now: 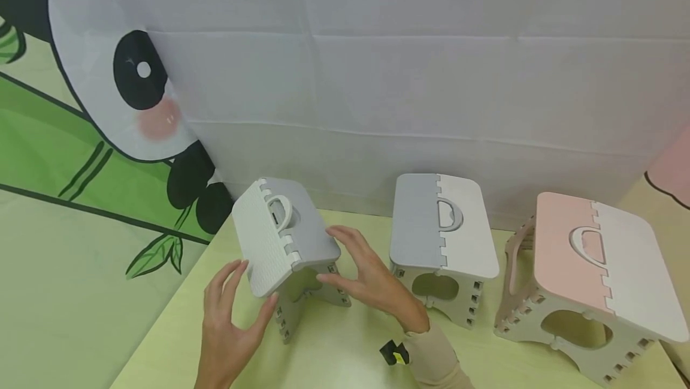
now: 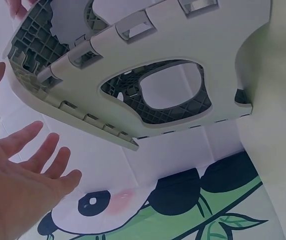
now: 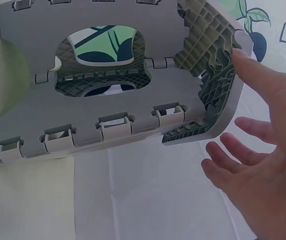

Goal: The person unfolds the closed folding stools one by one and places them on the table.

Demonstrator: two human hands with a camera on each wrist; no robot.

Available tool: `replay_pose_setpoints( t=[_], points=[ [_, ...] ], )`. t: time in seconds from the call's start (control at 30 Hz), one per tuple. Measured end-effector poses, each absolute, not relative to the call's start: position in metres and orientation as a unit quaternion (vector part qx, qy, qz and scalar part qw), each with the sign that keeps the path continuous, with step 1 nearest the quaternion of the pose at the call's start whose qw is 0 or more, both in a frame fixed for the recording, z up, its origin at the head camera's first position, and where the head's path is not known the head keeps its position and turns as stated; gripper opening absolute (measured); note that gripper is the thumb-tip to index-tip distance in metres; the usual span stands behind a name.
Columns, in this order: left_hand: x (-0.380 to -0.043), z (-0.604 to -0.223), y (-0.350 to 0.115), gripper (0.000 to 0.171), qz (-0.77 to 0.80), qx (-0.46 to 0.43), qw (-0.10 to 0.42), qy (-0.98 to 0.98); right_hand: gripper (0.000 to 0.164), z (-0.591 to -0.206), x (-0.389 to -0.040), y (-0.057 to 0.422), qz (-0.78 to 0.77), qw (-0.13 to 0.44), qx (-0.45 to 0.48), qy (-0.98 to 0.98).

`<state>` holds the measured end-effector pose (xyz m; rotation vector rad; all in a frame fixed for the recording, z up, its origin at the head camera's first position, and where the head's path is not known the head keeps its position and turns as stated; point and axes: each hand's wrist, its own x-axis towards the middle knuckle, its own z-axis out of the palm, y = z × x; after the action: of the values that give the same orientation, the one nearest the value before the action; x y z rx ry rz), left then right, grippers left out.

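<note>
A folding step stool with a white and grey top (image 1: 315, 221) stands on the table, its two top halves tilted along the middle seam and its legs partly folded. A loop handle (image 1: 281, 214) rises from that seam. My left hand (image 1: 229, 323) is spread by the white half, fingertips right at its edge. On the other side, my right hand (image 1: 372, 275) has its fingers apart around the near corner of the grey half. In the right wrist view, the right thumb (image 3: 255, 72) overlaps the stool's rim. The ribbed underside (image 2: 43, 37) shows in the left wrist view.
A second grey and white stool (image 1: 415, 221) stands unfolded to the right. Farther right is a larger pink and white stool (image 1: 566, 233). Behind the pale table (image 1: 345, 359) hangs a white cloth (image 1: 377, 89) with a panda print. A small black and yellow object (image 1: 395, 353) sits by my right sleeve.
</note>
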<state>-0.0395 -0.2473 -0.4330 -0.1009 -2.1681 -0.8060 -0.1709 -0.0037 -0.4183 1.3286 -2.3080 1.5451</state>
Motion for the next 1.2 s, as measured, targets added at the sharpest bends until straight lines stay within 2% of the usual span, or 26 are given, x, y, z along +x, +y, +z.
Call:
replay_pose_setpoints(
  t=[0.13, 0.33, 0.77, 1.2],
  points=[
    [-0.042, -0.43, -0.245, 0.076, -0.322, -0.051, 0.405, -0.854, 0.072, -0.414, -0.171, -0.005, 0.507, 0.048, 0.45, -0.733],
    [-0.048, -0.429, -0.243, 0.063, -0.319, -0.082, 0.439, -0.836, 0.061, -0.41, -0.17, -0.01, 0.506, 0.065, 0.479, -0.714],
    [-0.055, -0.427, -0.235, 0.055, -0.329, -0.129, 0.467, -0.811, 0.053, -0.41, -0.17, -0.016, 0.498, 0.091, 0.5, -0.702],
    [-0.057, -0.428, -0.231, 0.043, -0.332, -0.127, 0.446, -0.822, 0.044, -0.41, -0.173, -0.021, 0.475, 0.121, 0.531, -0.692]
  ],
)
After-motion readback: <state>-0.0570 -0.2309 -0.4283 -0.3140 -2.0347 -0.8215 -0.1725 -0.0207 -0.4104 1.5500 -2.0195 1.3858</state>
